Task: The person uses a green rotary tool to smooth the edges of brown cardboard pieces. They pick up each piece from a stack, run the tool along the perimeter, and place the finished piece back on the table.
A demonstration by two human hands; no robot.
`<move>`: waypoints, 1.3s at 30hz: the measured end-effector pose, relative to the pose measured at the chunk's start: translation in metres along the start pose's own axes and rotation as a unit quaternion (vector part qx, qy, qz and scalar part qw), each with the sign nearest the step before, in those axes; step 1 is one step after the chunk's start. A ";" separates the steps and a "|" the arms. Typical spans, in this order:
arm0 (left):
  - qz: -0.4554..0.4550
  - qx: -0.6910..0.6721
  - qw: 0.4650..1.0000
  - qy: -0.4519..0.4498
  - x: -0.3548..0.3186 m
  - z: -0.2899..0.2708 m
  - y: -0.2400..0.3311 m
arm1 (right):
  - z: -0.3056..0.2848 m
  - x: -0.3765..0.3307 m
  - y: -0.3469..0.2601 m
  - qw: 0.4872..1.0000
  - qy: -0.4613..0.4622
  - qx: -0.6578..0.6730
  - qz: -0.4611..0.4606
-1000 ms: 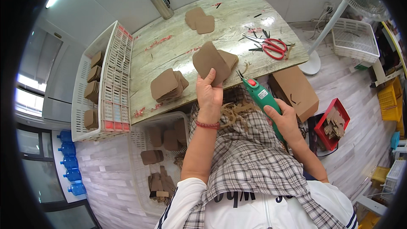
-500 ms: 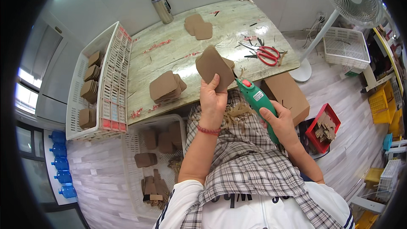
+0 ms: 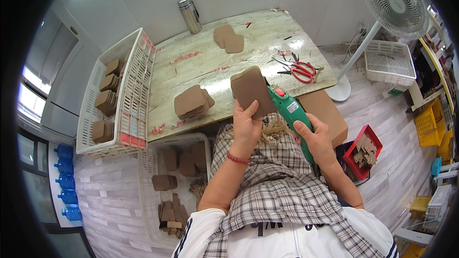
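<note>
My left hand (image 3: pixel 245 129) grips a flat brown piece with rounded corners (image 3: pixel 249 93), thumb on its face and fingers behind; I cannot make out its material. In my right hand (image 3: pixel 315 138) is a green pair of electric scissors (image 3: pixel 292 112) with a red button, its tip against the piece's right edge. The blade is mostly hidden there. Thin tan offcuts (image 3: pixel 275 131) lie on my checked apron (image 3: pixel 267 174) below. On the table left of my left hand rests a stack of similar brown pieces (image 3: pixel 191 102).
Red-handled scissors (image 3: pixel 302 71), a few brown pieces (image 3: pixel 234 43) and a steel flask (image 3: pixel 190 15) are on the table (image 3: pixel 191 74). White crates (image 3: pixel 132 91) with brown stacks stand at left and below. A red box (image 3: pixel 375 136) of scraps and a fan (image 3: pixel 396 4) are at right.
The brown piece has turned from a slanted to a more upright position and shifted slightly right with my left hand. The electric scissors stay at its right edge.
</note>
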State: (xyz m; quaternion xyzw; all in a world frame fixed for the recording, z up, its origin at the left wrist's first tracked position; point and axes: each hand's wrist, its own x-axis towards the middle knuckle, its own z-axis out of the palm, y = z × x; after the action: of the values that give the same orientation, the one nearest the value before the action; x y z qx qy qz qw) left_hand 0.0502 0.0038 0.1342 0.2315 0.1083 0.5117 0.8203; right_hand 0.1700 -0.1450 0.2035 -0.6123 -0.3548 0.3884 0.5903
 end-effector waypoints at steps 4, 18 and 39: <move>-0.007 0.017 1.000 0.001 -0.009 -0.003 -0.001 | -0.001 -0.001 -0.007 1.000 0.004 0.026 0.006; -0.048 0.248 0.964 -0.085 -0.014 -0.035 0.058 | -0.035 -0.015 -0.019 0.993 -0.104 -0.012 0.060; -0.257 0.388 0.880 -0.098 -0.037 -0.050 0.076 | -0.024 -0.006 0.007 0.981 -0.130 -0.051 0.134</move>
State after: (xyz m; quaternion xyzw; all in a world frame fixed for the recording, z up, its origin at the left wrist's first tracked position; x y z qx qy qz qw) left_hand -0.0478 0.0122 0.1254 0.5443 0.2734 0.1747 0.7736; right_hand 0.1886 -0.1611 0.1966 -0.6279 -0.3621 0.5218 0.4498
